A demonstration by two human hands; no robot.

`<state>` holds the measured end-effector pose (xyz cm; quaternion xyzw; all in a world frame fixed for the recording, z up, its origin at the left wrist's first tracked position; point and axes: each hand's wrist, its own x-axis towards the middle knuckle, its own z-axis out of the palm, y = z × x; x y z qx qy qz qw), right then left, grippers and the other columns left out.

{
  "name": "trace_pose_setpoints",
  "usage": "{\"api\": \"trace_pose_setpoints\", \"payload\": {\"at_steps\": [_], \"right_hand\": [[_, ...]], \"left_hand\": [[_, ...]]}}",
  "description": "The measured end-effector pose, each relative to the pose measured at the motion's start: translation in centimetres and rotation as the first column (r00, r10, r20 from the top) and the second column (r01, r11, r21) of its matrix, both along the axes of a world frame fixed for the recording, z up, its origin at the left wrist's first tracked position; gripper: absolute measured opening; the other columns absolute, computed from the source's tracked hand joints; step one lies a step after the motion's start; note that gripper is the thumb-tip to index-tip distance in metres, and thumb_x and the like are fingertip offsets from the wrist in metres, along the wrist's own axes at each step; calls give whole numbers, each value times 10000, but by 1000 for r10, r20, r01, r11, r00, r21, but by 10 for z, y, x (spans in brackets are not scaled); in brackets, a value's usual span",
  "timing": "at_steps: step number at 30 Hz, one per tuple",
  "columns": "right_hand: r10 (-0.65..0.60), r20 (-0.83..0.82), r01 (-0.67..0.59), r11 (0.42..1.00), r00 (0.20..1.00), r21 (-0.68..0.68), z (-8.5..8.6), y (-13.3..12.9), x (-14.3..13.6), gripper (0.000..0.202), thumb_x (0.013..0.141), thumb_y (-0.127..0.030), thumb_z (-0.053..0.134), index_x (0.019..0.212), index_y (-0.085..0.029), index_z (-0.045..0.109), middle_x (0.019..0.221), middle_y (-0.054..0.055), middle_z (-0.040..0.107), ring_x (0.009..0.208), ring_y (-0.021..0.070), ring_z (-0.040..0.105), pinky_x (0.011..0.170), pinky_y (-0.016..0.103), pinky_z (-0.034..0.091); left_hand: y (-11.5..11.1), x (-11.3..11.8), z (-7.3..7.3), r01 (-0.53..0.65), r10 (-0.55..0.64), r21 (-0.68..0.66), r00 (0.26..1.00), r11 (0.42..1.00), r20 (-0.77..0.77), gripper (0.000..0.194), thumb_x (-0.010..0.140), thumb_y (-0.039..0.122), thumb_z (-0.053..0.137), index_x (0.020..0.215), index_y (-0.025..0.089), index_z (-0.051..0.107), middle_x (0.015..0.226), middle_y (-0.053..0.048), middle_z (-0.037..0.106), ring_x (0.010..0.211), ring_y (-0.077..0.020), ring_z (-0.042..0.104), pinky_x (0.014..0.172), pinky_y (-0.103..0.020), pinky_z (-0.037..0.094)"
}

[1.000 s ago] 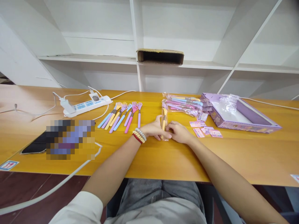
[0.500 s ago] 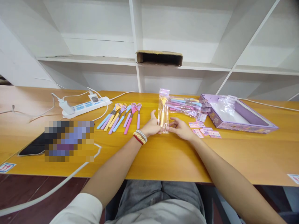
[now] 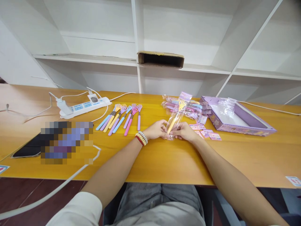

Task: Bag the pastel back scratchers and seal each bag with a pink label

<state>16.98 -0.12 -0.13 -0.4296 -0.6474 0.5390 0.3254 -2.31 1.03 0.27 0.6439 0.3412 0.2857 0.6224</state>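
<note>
A yellow hand-shaped stick [image 3: 173, 121] in a clear bag [image 3: 178, 116], its lower end pinched by the left hand [image 3: 158, 129] and right hand [image 3: 185, 131], is left of the open purple box [image 3: 244, 128], with bagged sticks [image 3: 194, 106] and small cards [image 3: 207, 133] just left of that box and loose sticks [image 3: 118, 124] farther left.

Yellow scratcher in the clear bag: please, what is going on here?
A person holds the bagged yellow scratcher by its lower end, left hand and right hand both on the bag. Loose scratchers lie to the left. Other bagged ones lie beyond the hands, beside a purple box.
</note>
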Motion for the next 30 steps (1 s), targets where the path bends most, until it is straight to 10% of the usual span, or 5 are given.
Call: {"api": "trace_pose_setpoints", "payload": {"at_steps": [4, 12, 23, 30], "right_hand": [[-81, -93, 83, 996, 992, 15, -1, 0, 0, 245, 589, -328, 736, 680, -114, 660, 450, -14, 544, 357, 61, 421, 342, 190, 298], [-337, -393, 394, 916, 856, 74, -4, 11, -2, 216, 633, -328, 715, 605, -144, 606, 497, 9, 591, 389, 95, 492, 374, 218, 384], [-707, -433, 736, 664, 559, -133, 9, 96, -33, 78, 645, -157, 627, 627, -147, 552, 502, -13, 562, 469, 91, 550, 397, 180, 442], [-755, -360, 792, 607, 549, -63, 39, 153, -41, 34, 679, -154, 572, 677, -159, 539, 479, -31, 528, 398, 78, 487, 339, 167, 360]], "left_hand": [[1, 2, 0, -85, 85, -4, 993, 996, 85, 745, 531, 205, 793, 1161, 166, 398, 709, 28, 547, 607, -104, 586, 597, -294, 527], [10, 5, 3, -374, 380, -68, 913, 925, 147, 333, 791, 405, 538, 1000, 165, 440, 780, -16, 541, 551, -89, 560, 481, -232, 487], [15, 5, -15, -208, 241, 206, 958, 956, -152, 296, 760, 395, 541, 913, 142, 561, 730, -19, 587, 580, -76, 538, 528, -189, 433], [12, 4, -16, -162, 246, 316, 938, 935, -244, 305, 752, 393, 544, 920, 145, 596, 828, -46, 642, 694, -110, 577, 652, -225, 458]]}}
